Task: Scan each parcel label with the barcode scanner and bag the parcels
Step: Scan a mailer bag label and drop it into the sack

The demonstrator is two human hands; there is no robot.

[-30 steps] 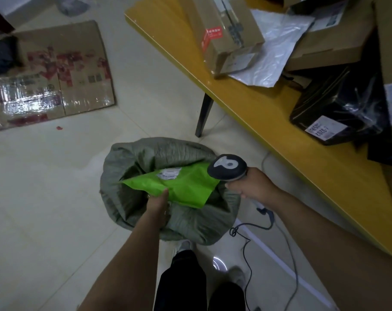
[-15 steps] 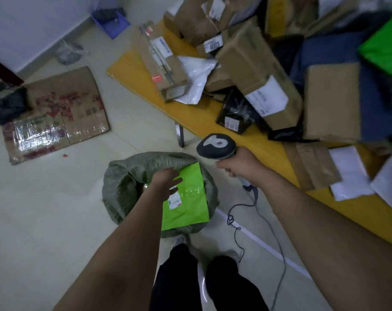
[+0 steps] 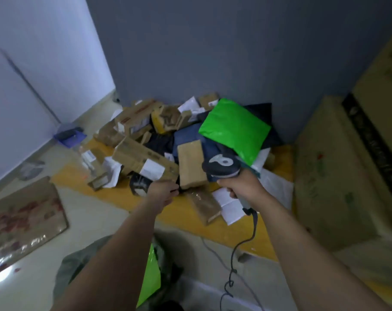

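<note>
Sitting in grey sack (image 3: pixel 78 265), green mailer (image 3: pixel 151 274), right hand (image 3: pixel 242 187) holding scanner (image 3: pixel 222 166)

Single head-worn view, wide-angle — facing forward and down, close above forearms

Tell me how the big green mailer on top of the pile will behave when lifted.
The green mailer looks puffy and rounded, so it probably holds something soft and would sag. Its glossy film may slip in fingers. It lies tilted on other parcels, so a push might slide it.
</note>
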